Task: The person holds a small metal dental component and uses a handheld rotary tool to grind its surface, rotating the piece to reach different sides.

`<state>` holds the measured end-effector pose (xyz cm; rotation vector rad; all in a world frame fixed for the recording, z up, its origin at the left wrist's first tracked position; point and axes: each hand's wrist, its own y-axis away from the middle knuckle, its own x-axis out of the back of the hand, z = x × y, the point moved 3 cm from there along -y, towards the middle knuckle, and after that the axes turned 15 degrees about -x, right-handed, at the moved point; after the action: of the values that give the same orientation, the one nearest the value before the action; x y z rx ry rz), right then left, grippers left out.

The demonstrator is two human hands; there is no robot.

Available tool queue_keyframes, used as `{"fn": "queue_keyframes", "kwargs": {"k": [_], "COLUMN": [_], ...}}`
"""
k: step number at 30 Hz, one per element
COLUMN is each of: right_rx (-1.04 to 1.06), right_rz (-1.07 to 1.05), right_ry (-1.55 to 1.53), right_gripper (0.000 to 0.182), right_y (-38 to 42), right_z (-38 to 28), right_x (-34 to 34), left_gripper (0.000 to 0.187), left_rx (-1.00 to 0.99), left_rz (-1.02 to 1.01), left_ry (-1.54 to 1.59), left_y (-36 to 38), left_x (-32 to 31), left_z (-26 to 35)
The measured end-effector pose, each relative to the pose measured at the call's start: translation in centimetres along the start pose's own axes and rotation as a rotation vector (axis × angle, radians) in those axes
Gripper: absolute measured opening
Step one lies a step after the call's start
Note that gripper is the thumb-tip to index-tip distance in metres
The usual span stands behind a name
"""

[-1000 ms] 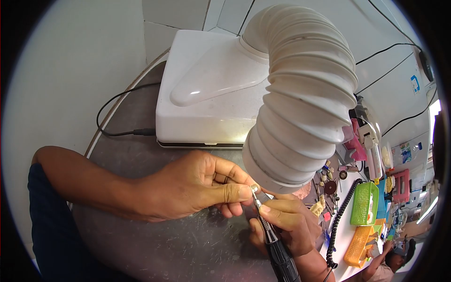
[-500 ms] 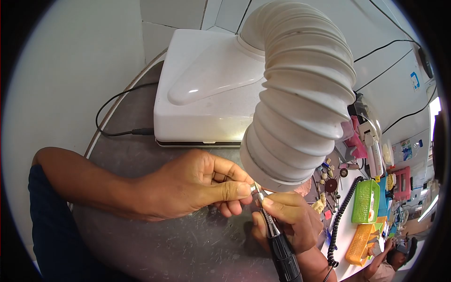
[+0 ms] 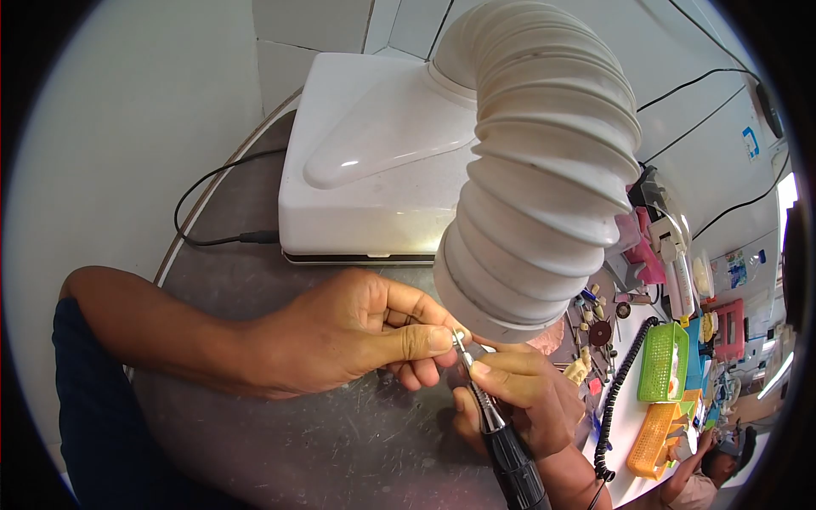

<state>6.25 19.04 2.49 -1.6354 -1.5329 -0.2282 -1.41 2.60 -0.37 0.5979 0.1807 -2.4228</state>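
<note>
My left hand [image 3: 365,336] pinches a small whitish piece [image 3: 460,336] between thumb and forefinger, mostly hidden by the fingertips. Wrapped around the metal neck of a rotary handpiece [image 3: 513,463] is my right hand [image 3: 531,395]. The handpiece's black body slopes down toward the front, and its slim tip meets the piece at my left fingertips. Both hands are close together over the grey, scratched tabletop [image 3: 340,450]. Just above them hangs the mouth of a ribbed white suction hose [image 3: 544,178].
The hose comes from a white box-shaped unit [image 3: 374,170] at the back. To the right are scattered grinding bits with a dark disc [image 3: 600,332], a coiled black cord [image 3: 616,408], a green basket [image 3: 662,364] and an orange basket [image 3: 653,442]. Another person [image 3: 714,467] sits at far right.
The handpiece tip and my right hand have shifted slightly up and left against the small piece. My left hand stays almost still.
</note>
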Motion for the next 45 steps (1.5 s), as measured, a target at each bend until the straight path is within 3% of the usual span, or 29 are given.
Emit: {"fn": "queue_keyframes", "kwargs": {"k": [45], "right_rx": [-0.022], "right_rz": [-0.027], "right_ry": [0.033], "right_gripper": [0.034], "right_y": [-0.15], "right_z": [-0.35], "right_x": [0.3], "left_gripper": [0.03], "left_rx": [0.014], "left_rz": [-0.001], "left_ry": [0.021], "left_y": [0.0], "left_x": [0.01], "left_z": [0.04]}}
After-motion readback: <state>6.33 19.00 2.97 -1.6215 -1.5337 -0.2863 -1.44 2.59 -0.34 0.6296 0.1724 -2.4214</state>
